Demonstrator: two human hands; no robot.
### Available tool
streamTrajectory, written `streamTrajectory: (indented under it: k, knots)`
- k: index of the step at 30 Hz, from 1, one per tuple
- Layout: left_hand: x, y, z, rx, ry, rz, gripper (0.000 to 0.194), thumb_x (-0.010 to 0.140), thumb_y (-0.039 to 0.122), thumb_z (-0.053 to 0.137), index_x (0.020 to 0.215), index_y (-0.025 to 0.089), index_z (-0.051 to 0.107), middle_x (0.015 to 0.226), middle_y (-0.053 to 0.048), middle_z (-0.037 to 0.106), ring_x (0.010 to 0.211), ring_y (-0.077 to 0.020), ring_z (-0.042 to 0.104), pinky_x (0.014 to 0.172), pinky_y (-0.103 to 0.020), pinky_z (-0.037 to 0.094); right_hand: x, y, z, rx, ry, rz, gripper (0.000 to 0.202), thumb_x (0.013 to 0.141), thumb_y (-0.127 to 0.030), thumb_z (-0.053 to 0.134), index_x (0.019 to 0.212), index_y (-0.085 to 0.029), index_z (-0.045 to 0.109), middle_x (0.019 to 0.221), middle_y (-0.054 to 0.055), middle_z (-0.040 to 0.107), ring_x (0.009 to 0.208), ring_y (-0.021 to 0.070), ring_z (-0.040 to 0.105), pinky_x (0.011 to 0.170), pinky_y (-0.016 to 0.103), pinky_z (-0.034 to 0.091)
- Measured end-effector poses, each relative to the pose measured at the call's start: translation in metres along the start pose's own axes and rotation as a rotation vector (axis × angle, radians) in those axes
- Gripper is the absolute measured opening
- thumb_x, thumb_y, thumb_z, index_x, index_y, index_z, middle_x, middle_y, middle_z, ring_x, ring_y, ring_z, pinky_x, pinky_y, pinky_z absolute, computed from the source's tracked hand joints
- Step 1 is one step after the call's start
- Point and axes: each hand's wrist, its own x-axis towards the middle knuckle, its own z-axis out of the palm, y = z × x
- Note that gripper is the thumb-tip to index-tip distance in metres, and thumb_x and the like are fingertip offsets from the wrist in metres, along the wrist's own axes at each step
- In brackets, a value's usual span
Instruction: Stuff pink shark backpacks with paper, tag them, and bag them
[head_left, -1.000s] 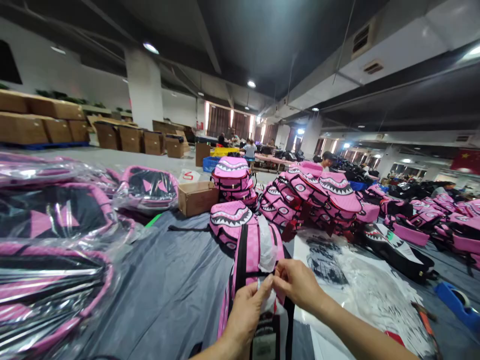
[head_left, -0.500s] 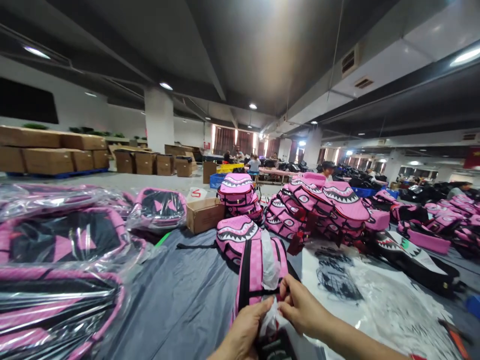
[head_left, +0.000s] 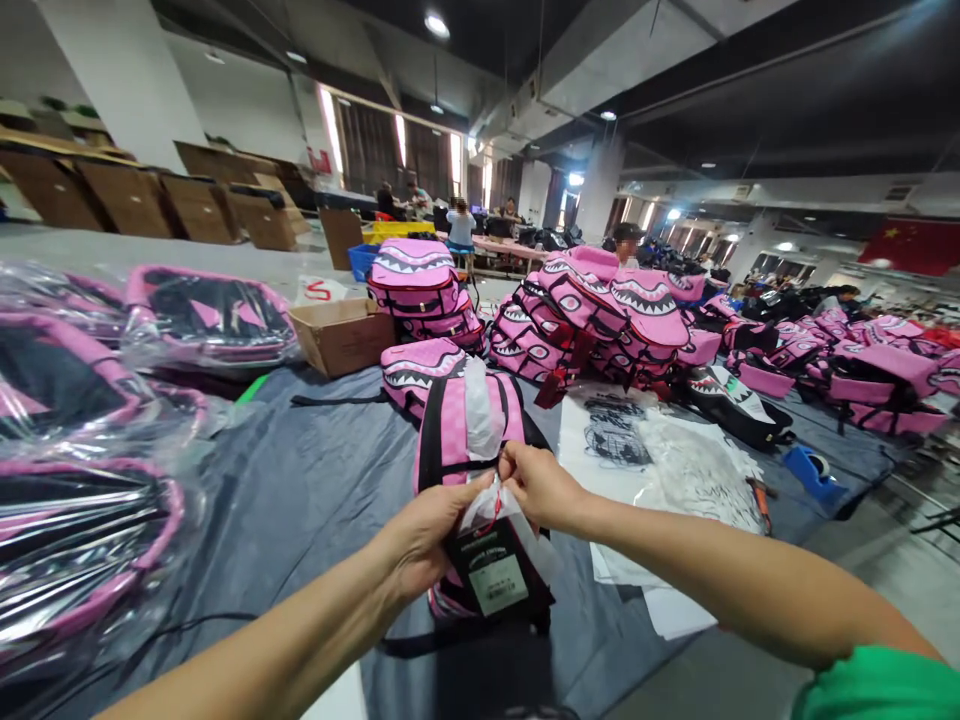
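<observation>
A pink checkered backpack (head_left: 450, 425) with black straps lies on the grey cloth in front of me, a strip of white wrapping (head_left: 484, 410) along its top. Over its near end, a black hang tag (head_left: 487, 545) with a pale barcode label and red string sits in a thin clear bag. My left hand (head_left: 427, 530) is closed on the left edge of the bagged tag. Fingers of my right hand (head_left: 544, 487) pinch at the top of the tag, by the string; exactly what they grip is partly hidden. Another pink backpack (head_left: 416, 372) with a shark-mouth print touches the far end.
Plastic-wrapped backpacks (head_left: 67, 540) line the left side. Beyond are an open carton (head_left: 341, 335) and piled pink backpacks (head_left: 592, 310). To the right lie clear plastic bags (head_left: 697, 470), a black pouch (head_left: 739, 405) and a blue tape dispenser (head_left: 814, 475). People sit farther back.
The view has tilted down and swung right. The hang tag's face and label now show below my hands, where earlier mostly crumpled clear plastic was visible. Both hands stay closed together.
</observation>
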Motion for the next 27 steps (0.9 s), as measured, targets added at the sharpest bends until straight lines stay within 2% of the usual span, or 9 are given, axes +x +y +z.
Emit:
streamTrajectory:
  k: [5, 9, 15, 18, 22, 24, 27]
  knots:
    - [-0.005, 0.004, 0.011, 0.001, 0.127, 0.032, 0.029, 0.093, 0.016, 0.058, 0.067, 0.008, 0.068, 0.054, -0.008, 0.068, 0.04, -0.0149, 0.06, 0.043, -0.023, 0.05, -0.001, 0.001, -0.003, 0.069, -0.019, -0.022, 0.025, 0.077, 0.0, 0.052, 0.073, -0.022, 0.042, 0.051, -0.012, 0.046, 0.046, 0.0081, 0.048, 0.053, 0.018, 0.031]
    - [-0.007, 0.006, 0.016, 0.002, 0.151, 0.035, 0.024, 0.09, 0.014, 0.06, 0.069, 0.007, 0.068, 0.054, -0.007, 0.068, 0.04, -0.0168, 0.061, 0.042, -0.026, 0.052, -0.003, 0.002, -0.005, 0.01, 0.024, -0.063, 0.025, 0.075, 0.0, 0.054, 0.073, -0.022, 0.041, 0.055, -0.011, 0.046, 0.049, 0.0079, 0.05, 0.052, 0.018, 0.031]
    - [-0.006, 0.005, 0.018, 0.008, 0.175, 0.081, 0.021, 0.091, 0.012, 0.059, 0.073, 0.007, 0.068, 0.054, -0.007, 0.068, 0.041, -0.018, 0.063, 0.042, -0.026, 0.052, -0.006, 0.0, -0.012, -0.099, -0.044, -0.046, 0.018, 0.084, -0.008, 0.056, 0.08, -0.021, 0.044, 0.055, -0.011, 0.047, 0.041, 0.008, 0.05, 0.049, 0.02, 0.03]
    - [-0.005, 0.006, 0.017, 0.006, 0.161, 0.061, 0.019, 0.091, 0.013, 0.059, 0.076, 0.006, 0.069, 0.055, -0.007, 0.068, 0.043, -0.019, 0.064, 0.043, -0.027, 0.053, -0.004, -0.001, -0.012, -0.238, 0.009, -0.054, 0.018, 0.087, -0.015, 0.061, 0.077, -0.02, 0.048, 0.053, -0.009, 0.046, 0.047, 0.009, 0.05, 0.053, 0.021, 0.028]
    - [-0.005, 0.008, 0.017, -0.052, 0.206, 0.084, 0.021, 0.091, 0.009, 0.058, 0.072, 0.006, 0.068, 0.054, -0.005, 0.068, 0.041, -0.0158, 0.061, 0.042, -0.024, 0.052, 0.0, -0.002, -0.005, -0.344, 0.096, -0.03, 0.021, 0.084, -0.016, 0.065, 0.069, -0.02, 0.05, 0.061, -0.003, 0.055, 0.061, 0.0125, 0.053, 0.055, 0.024, 0.025]
    - [-0.006, 0.008, 0.017, -0.053, 0.207, 0.084, 0.022, 0.091, 0.009, 0.059, 0.072, 0.007, 0.068, 0.054, -0.006, 0.068, 0.041, -0.016, 0.062, 0.042, -0.025, 0.052, -0.002, -0.003, -0.003, -0.3, 0.125, -0.023, 0.022, 0.083, -0.015, 0.066, 0.069, -0.02, 0.051, 0.063, -0.002, 0.057, 0.061, 0.0123, 0.054, 0.055, 0.023, 0.026]
    - [-0.009, 0.005, 0.015, -0.017, 0.228, 0.062, 0.025, 0.09, 0.012, 0.062, 0.067, 0.006, 0.068, 0.054, -0.008, 0.068, 0.04, -0.0169, 0.061, 0.042, -0.025, 0.051, -0.012, -0.004, -0.006, -0.098, 0.078, 0.021, 0.017, 0.086, -0.018, 0.065, 0.074, -0.019, 0.053, 0.052, -0.007, 0.054, 0.044, 0.0094, 0.05, 0.051, 0.021, 0.029]
